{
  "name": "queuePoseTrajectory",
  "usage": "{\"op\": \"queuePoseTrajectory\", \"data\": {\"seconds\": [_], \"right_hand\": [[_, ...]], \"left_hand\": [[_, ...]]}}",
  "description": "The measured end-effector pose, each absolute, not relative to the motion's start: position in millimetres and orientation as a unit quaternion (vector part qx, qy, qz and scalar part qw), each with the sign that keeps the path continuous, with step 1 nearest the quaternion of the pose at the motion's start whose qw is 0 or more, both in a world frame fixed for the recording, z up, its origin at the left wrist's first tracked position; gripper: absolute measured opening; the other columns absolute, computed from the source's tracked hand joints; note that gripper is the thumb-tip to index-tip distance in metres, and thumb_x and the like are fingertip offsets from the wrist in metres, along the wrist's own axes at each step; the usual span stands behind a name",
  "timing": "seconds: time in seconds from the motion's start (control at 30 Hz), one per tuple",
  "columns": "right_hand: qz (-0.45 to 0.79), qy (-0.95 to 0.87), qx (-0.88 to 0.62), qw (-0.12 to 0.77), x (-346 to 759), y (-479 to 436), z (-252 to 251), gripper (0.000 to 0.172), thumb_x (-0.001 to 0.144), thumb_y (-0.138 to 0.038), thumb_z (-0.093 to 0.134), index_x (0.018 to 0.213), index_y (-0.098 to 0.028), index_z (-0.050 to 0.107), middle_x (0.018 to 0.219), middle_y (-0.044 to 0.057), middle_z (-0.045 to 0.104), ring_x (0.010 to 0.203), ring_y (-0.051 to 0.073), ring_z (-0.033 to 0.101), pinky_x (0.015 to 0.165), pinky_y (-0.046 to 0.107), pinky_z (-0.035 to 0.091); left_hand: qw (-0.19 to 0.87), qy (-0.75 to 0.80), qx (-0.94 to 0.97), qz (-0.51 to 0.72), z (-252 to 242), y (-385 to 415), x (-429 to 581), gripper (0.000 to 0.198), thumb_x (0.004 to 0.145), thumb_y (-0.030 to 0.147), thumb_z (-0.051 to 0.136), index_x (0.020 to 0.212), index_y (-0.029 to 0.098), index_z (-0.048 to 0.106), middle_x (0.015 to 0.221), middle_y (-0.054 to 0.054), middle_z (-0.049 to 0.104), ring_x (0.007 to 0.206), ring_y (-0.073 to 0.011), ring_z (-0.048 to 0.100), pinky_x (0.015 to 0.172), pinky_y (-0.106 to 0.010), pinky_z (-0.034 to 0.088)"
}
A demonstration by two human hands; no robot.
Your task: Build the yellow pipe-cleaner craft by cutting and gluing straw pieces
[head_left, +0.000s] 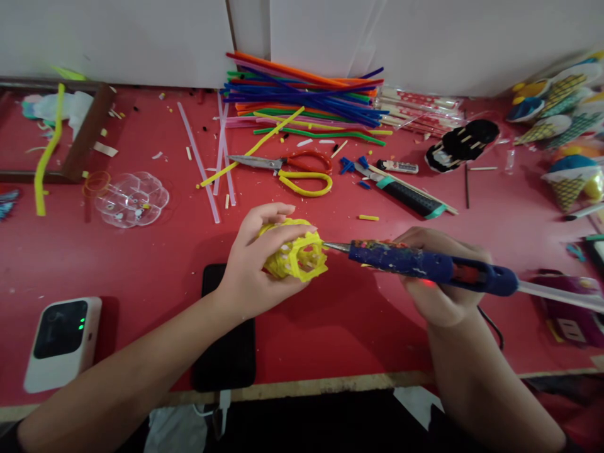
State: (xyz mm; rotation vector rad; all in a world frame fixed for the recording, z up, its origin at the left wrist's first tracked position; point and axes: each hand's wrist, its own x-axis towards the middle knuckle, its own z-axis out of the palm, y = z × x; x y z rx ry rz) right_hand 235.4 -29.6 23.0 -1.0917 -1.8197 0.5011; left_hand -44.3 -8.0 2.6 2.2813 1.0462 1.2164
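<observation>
My left hand (257, 261) is wrapped round a yellow openwork craft piece (302, 255), which has an angular opening facing right. Part of the piece is hidden behind my fingers. In my right hand (443, 277) is a dark blue hot glue gun (401, 259), its handle gripped from below and a small red light glowing at my fingers. The metal nozzle points left, its tip at the piece's right rim; whether they touch I cannot tell. A clear glue stick (561, 296) sticks out of the gun's back end.
Red-and-yellow-handled scissors (283, 165), a green-black utility knife (410, 196) and coloured pipe cleaners (306, 94) lie beyond my hands. A black phone (226, 358) is under my left wrist. A white device (63, 343) and a clear flower-shaped tray (132, 200) are on the left.
</observation>
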Motion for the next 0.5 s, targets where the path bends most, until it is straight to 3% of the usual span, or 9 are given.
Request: {"op": "queuePoseTrajectory", "data": {"seconds": [0.37, 0.5], "right_hand": [[0.117, -0.754, -0.487, 0.426, 235, -26, 27, 0.002, 0.077, -0.026, 0.059, 0.076, -0.025, 0.058, 0.062, -0.003, 0.058, 0.051, 0.012, 0.053, 0.048, 0.027, 0.041], [0.04, -0.744, -0.518, 0.42, 252, -26, 29, 0.022, 0.078, -0.026, 0.069, 0.1, -0.028, 0.069, 0.075, -0.002, 0.07, 0.055, 0.015, 0.062, 0.053, 0.029, 0.048]], "left_hand": [[0.17, 0.383, 0.802, 0.426, 3, -8, -46, 0.046, 0.083, 0.026, 0.085, 0.125, 0.026, 0.067, 0.135, -0.01, 0.06, 0.128, -0.0279, 0.064, 0.111, -0.046, 0.058], [0.189, 0.384, 0.784, 0.451, -1, -6, -47, 0.047, 0.082, 0.029, 0.087, 0.124, 0.025, 0.067, 0.134, -0.01, 0.063, 0.125, -0.027, 0.066, 0.109, -0.046, 0.059]]}}
